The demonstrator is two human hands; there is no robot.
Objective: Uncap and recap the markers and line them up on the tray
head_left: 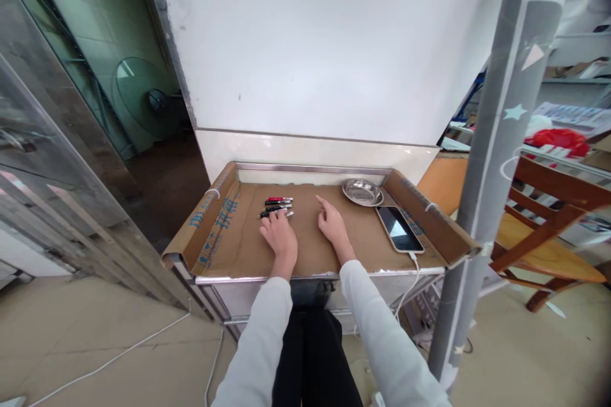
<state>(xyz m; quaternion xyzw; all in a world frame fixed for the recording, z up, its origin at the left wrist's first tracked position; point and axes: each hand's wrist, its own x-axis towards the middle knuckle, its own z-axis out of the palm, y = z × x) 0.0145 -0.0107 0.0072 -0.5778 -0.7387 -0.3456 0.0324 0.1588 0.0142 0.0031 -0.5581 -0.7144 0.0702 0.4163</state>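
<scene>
Several pens lie side by side on the cardboard surface (305, 254), left of centre. The farthest is a red pen (279, 199); nearer to me are black pens (277, 205) with silvery ends. My left hand (280, 239) is palm down with its fingers apart, the fingertips at the nearest black pen and partly covering it. Whether they grip or only touch that pen is hard to see. To the right, my right hand (333, 224) is over bare cardboard. Its index finger points forward, the other fingers are bent, and nothing shows in it.
A round shiny metal dish (363, 193) sits at the back right. In front of it lies a phone (400, 229) with a white cable (414, 273) hanging over the front edge. Raised cardboard flaps (429, 219) border both sides. A grey pole (496, 140) and wooden chair (548, 235) stand right.
</scene>
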